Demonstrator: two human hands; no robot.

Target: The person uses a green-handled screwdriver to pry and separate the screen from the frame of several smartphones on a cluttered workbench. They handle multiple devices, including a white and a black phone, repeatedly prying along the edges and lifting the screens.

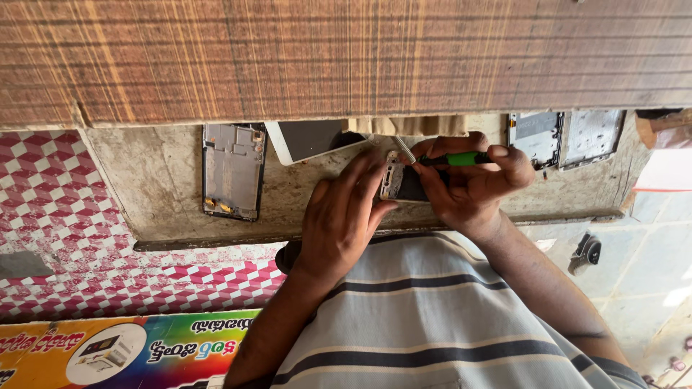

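Leftmost on the worn grey work ledge (158, 180): a bare grey metal phone frame (232, 171), then a white-edged dark phone screen panel (310, 140). Left hand (339, 216), fingers curled, steadying a small opened silver-rimmed phone (398, 181) held over the ledge. Right hand (472, 184) just beside, fingers pinched narrowly on a green-handled screwdriver (450, 159), tip toward the phone's top. Farther right, two silver phone back plates (566, 137).

Bare phone frame (232, 171) on worn bench (158, 180) — white tablet (310, 140) beside.
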